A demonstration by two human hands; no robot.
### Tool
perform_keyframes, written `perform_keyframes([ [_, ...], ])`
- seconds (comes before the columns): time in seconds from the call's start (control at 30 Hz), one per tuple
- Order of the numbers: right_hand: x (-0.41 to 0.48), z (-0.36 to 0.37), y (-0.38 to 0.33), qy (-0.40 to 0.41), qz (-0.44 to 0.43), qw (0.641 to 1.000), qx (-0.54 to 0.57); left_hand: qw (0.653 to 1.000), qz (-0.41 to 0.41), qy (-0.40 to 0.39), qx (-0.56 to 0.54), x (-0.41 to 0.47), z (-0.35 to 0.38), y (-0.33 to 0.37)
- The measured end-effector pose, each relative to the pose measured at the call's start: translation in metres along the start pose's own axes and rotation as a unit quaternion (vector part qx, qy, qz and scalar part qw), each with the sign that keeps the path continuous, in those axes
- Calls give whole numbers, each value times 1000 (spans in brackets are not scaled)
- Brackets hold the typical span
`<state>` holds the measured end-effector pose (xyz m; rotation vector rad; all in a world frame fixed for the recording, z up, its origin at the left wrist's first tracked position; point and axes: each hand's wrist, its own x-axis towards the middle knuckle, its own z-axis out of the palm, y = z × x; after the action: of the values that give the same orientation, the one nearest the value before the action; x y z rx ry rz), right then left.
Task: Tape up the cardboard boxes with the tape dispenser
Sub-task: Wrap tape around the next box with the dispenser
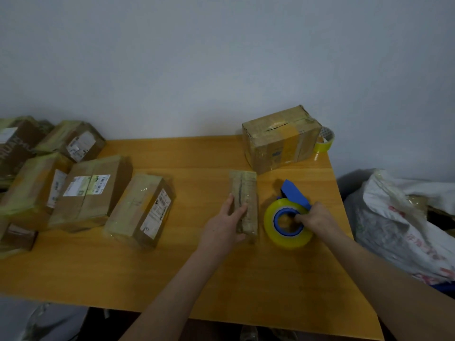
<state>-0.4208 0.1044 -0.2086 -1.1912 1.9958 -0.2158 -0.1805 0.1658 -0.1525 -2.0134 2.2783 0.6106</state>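
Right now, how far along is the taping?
Done: the boxes stacked at left and the large box at back look taped. In hand: left hand rests on the small box, right hand grips the tape dispenser beside it. Left: finishing that small box; it already shows some tape.

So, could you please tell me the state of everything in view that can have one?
Left hand: rests on the small box, fingers across its top.
Right hand: grips the tape dispenser.
Tape dispenser: loaded with a yellow roll, lying on the table.
Small box: closed, taped over, lying flat.
Large box: closed, taped, top seam split.
Spare tape roll: standing on edge beside the large box.
Boxes at left: closed, taped, labelled.
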Motion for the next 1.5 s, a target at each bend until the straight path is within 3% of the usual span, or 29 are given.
perform_keyframes([
  [0.1, -11, -12, -19, 31, -32, 999, -21, 999, -23, -26, 30, 2, -7, 4],
  [0.2, -23, -22, -25, 63, -113, 984, -118, 998, -24, -41, 52, 2, -10, 8],
  [0.3, -29, -23, -22, 29, -150, 976, -153, 997, -20, -33, 60, 1, -10, 12],
  [0.47, -35, -30, -26, -79, -120, 986, -85, 997, -16, -15, 68, 1, -7, 9],
  [0.6, -40, -42, -20, -75, -135, 987, 43, 999, -9, -7, 52, -2, -8, -1],
  [0.67, -46, -57, -20, -66, -163, 981, 78, 998, 2, 63, 25, -3, -14, -2],
  [0.73, -55, -75, -24, -78, -203, 971, 102, 978, -5, 169, -126, 0, -29, 3],
  [0.77, -60, -84, -28, -87, -230, 964, 104, 953, -30, 179, -243, 4, -40, 8],
  [0.87, -76, -101, -41, -112, -295, 945, 82, 817, -117, 51, -562, 12, -70, 28],
  [0.93, -85, -106, -48, -127, -321, 936, 70, 767, -139, -7, -626, 11, -79, 35],
  [1.17, -96, -100, -54, -153, -361, 919, 37, 750, -132, -28, -647, 3, -72, 27],
  [1.33, -95, -97, -55, -160, -364, 917, 28, 709, -170, -49, -683, -2, -70, 21],
  [1.5, -98, -94, -59, -163, -369, 915, 2, 750, -160, -27, -641, -6, -65, 20],
])
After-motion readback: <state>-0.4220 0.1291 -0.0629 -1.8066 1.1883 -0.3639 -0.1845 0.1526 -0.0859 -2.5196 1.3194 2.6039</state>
